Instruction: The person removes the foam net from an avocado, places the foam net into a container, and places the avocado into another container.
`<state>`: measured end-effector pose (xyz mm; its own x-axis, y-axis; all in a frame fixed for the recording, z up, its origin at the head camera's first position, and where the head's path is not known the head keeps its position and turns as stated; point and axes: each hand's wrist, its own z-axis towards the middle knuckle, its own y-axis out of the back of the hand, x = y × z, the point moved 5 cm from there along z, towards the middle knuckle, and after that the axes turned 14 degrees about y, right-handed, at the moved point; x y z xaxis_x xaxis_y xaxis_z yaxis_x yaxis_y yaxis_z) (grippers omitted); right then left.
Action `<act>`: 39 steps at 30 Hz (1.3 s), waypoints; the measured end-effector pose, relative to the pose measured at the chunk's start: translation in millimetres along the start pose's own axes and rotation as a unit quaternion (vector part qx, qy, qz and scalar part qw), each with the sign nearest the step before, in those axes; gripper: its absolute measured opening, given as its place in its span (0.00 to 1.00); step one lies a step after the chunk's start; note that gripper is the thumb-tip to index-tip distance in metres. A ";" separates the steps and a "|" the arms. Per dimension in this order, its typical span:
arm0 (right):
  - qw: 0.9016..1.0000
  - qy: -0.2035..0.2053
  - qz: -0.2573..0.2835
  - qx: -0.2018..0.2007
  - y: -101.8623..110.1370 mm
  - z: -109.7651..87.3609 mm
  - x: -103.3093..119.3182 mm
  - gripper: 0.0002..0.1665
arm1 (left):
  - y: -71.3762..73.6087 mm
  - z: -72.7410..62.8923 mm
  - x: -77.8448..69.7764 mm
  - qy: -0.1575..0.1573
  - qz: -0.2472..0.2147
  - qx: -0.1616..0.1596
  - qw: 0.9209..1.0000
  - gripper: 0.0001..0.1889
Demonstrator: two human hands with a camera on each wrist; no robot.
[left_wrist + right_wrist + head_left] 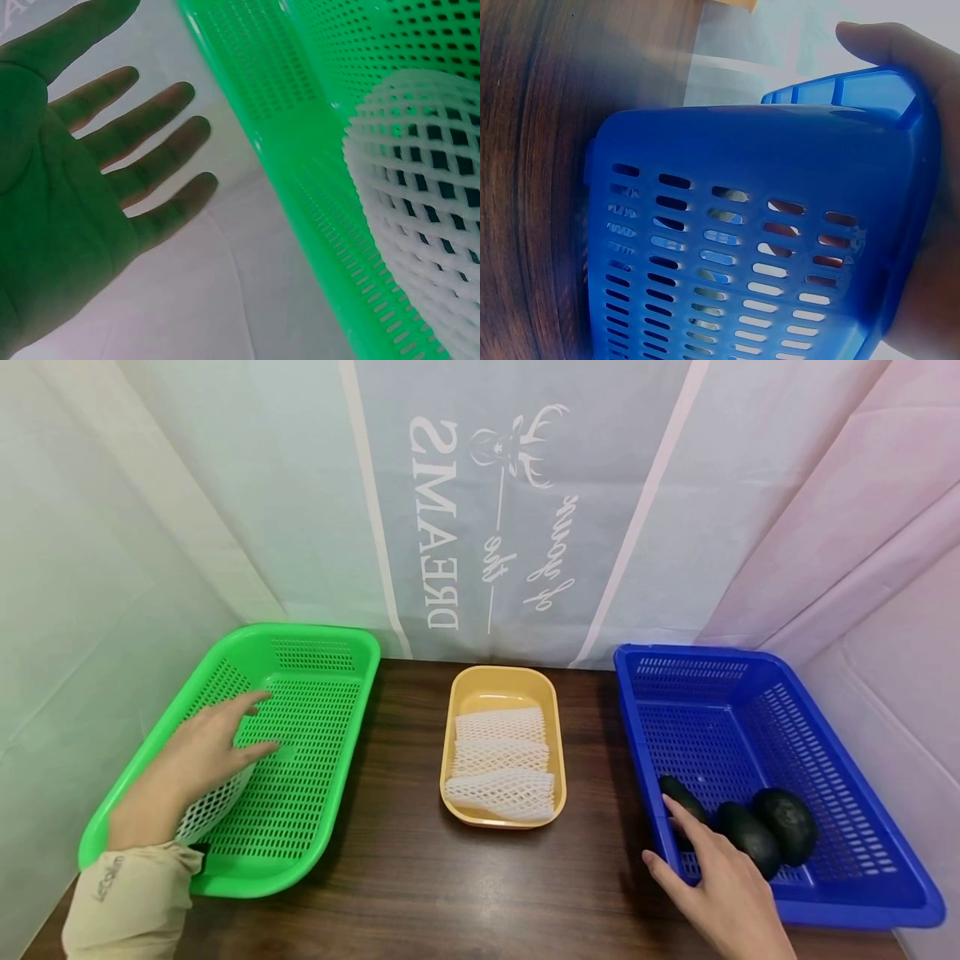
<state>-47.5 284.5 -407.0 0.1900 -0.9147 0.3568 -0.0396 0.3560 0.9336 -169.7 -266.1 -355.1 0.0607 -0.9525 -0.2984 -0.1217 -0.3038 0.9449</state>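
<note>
My left hand (206, 747) is over the green basket (363, 710), thumb and fingers spread with nothing between them. Beneath it in the basket lies a dark thing in a white foam net sleeve (420, 195), partly hidden by the hand and wrist in the head view. On the other side, my right hand (723, 885) reaches over the near left corner of the blue basket (637, 735). Its extended fingers overlap several dark, oval, avocado-like fruits (783, 825), while the thumb stays outside the rim. The blue wall hides much of this hand in the right wrist view.
Between the baskets stands a yellow tray (558, 735) with several white foam net sleeves (501, 758) in it. All three containers rest on a dark wooden table (480, 885). A printed curtain (495, 527) hangs close behind, and pale cloth flanks both sides.
</note>
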 end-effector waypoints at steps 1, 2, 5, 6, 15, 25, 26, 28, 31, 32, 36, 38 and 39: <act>1.000 0.000 0.000 0.001 0.0 0.2 0.1 0.48 | -1.3 1.0 2.6 0.005 0.001 0.009 1.000 0.42; 1.000 0.000 -0.001 0.000 0.1 0.3 0.2 0.48 | -2.7 1.9 5.1 0.009 0.002 0.019 1.000 0.43; 1.000 0.002 -0.001 -0.004 0.5 0.2 0.7 0.48 | -6.1 4.1 11.3 0.018 0.001 0.042 0.999 0.44; 1.000 0.002 -0.001 -0.005 0.6 0.1 0.8 0.48 | -7.0 4.7 12.7 0.018 0.002 0.046 0.999 0.44; 1.000 0.001 -0.002 -0.005 0.0 -0.5 0.6 0.48 | -16.7 13.6 29.5 0.032 0.004 0.079 0.996 0.47; 1.000 0.002 -0.002 -0.007 -0.2 -0.7 0.0 0.47 | -25.9 14.4 41.1 0.043 -0.002 0.115 0.992 0.48; 1.000 0.001 -0.002 -0.007 -0.3 -0.7 -0.1 0.48 | -26.4 14.2 42.5 0.049 0.000 0.118 0.992 0.48; 1.000 0.001 -0.002 -0.006 -0.4 -0.6 -0.2 0.48 | -27.1 13.7 46.1 0.066 0.003 0.124 0.990 0.49; 1.000 -0.001 -0.003 -0.005 -0.3 -0.7 -0.3 0.48 | -27.6 12.8 51.6 0.089 0.013 0.129 0.987 0.50; 1.000 -0.002 -0.003 -0.004 -0.3 -0.8 -0.3 0.48 | -27.7 12.6 53.2 0.096 0.015 0.131 0.987 0.51; 1.000 -0.002 -0.003 -0.003 -0.3 -0.6 -0.3 0.48 | -28.2 12.0 56.6 0.113 0.017 0.135 0.984 0.52; 1.000 -0.001 -0.003 -0.002 -0.4 -0.4 -0.4 0.48 | -28.1 11.4 58.2 0.126 0.017 0.138 0.982 0.53; 1.000 -0.002 -0.002 -0.002 -0.4 -0.3 -0.5 0.48 | -28.0 11.0 59.1 0.132 0.015 0.141 0.981 0.54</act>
<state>-47.2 284.8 -407.5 0.1871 -0.9170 0.3524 -0.0350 0.3523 0.9352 -173.6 -314.1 -400.6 0.3027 -0.9340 -0.1899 -0.3936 -0.3040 0.8676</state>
